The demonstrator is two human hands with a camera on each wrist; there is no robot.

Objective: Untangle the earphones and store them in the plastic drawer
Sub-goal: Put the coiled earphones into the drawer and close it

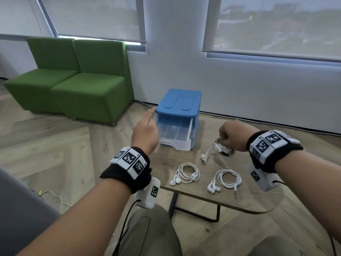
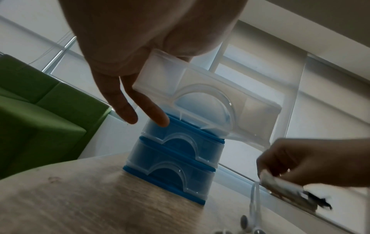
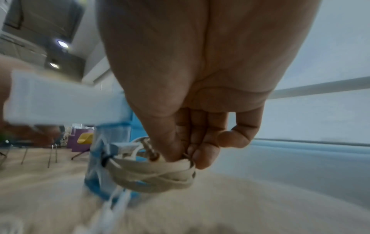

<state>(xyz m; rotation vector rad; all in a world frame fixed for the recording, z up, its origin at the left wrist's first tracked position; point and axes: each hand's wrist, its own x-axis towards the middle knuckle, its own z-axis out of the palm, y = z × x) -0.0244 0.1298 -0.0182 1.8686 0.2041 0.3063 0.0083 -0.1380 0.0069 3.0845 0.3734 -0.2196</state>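
Observation:
A blue plastic drawer unit [image 1: 180, 104] stands at the back of the wooden table [image 1: 258, 200]. Its clear top drawer [image 1: 175, 133] is pulled out and looks empty. My left hand [image 1: 147, 124] is at the drawer's left side, fingers [image 2: 128, 110] straight and pointing at the unit's top corner, holding nothing. To the right of the drawer my right hand [image 1: 230, 135] pinches a coiled white earphone bundle [image 1: 219, 147] above the table, its earbuds [image 1: 203, 157] dangling down. The bundle [image 3: 156, 172] hangs from my fingertips in the right wrist view. Two more coiled earphones [image 1: 187, 172] [image 1: 228, 178] lie on the table in front.
The two lower drawers [image 2: 176, 158] of the unit are closed. Two green chairs [image 1: 73, 80] stand on the floor at the back left, against the window wall. A thin white cable [image 1: 55, 197] lies on the floor to the left. The table's near edge is just in front of my knees.

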